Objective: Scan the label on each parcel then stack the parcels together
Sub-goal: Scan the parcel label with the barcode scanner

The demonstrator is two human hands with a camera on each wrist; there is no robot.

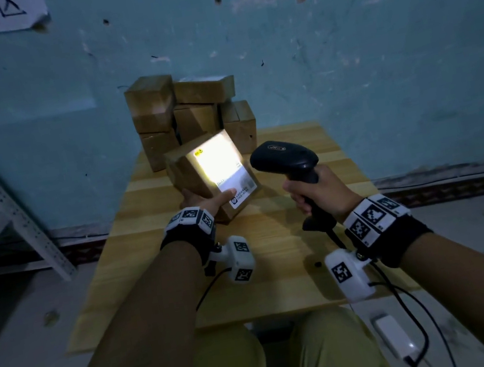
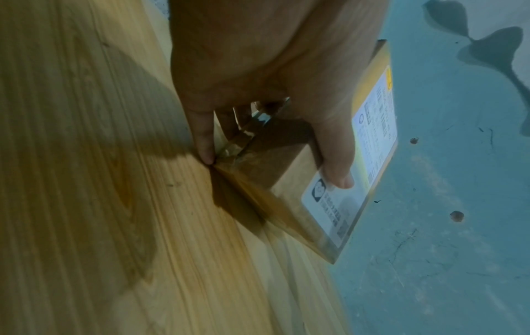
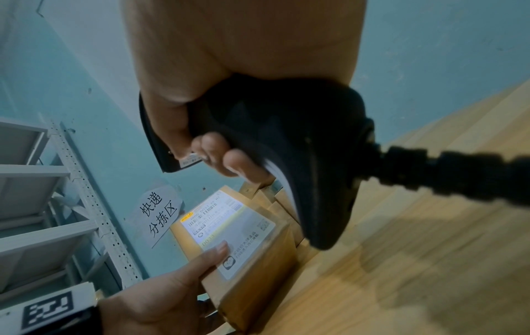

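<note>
Right hand (image 3: pixel 218 127) gripping black scanner (image 3: pixel 301 158), left hand (image 3: pixel 172 292) holding labelled parcel (image 3: pixel 244 249)

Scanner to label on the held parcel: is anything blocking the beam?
Mostly clear. The scanner in the right hand lights the upper label of the parcel with nothing between. Only the left hand's thumb lies on the label's lower part, below the barcodes.

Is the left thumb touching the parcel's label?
Touching. The right wrist view shows the left hand thumb lying flat on the white label of the held parcel; the left wrist view agrees.
</note>
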